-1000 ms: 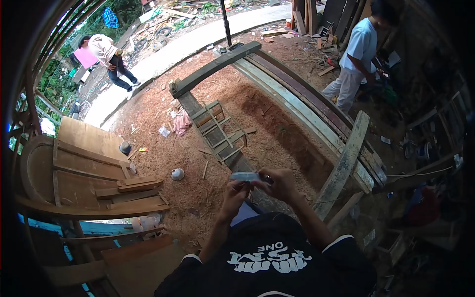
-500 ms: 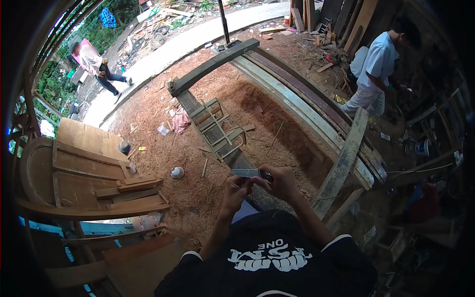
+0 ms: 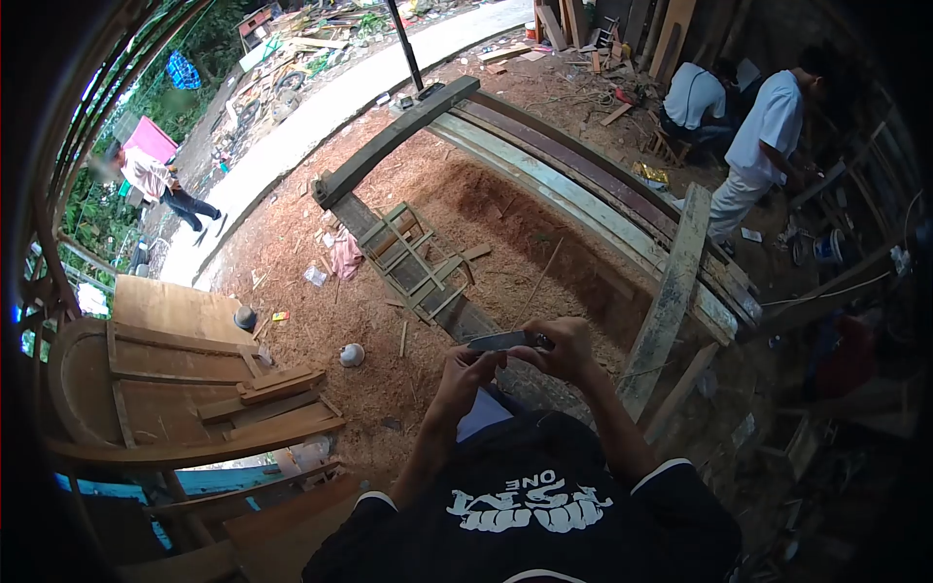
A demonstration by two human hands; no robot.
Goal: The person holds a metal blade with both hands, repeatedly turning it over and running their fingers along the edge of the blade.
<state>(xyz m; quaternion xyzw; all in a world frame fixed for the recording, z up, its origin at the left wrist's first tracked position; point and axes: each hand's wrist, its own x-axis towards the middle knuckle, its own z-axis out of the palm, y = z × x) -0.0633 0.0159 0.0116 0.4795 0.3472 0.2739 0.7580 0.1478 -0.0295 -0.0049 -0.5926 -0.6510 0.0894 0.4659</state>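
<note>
In front of my chest, both of my hands are close together. My right hand (image 3: 562,352) is closed around the dark end of a knife-like tool with a flat grey blade (image 3: 498,342). The blade points left, over the fingers of my left hand (image 3: 465,374). Those fingers are pinched together just under the blade, and what they hold is hidden. Right thumb and left fingertips nearly meet below the blade. Beneath my hands runs a worn plank (image 3: 466,319), with a small frame of thin wooden slats (image 3: 420,260) lying on it farther out.
Long painted boards (image 3: 583,185) lie across a crossbeam (image 3: 398,136) and a slanting beam (image 3: 671,296). Wooden panels (image 3: 175,374) stand at left. Sawdust covers the ground around a white round object (image 3: 352,355). Two people (image 3: 768,136) are at right, one crouching; another person (image 3: 160,185) walks at far left.
The view has shifted, showing more of the crouching person at right. The blade has tilted from bright to dark grey, while both hands keep nearly the same place. The person at left has moved along.
</note>
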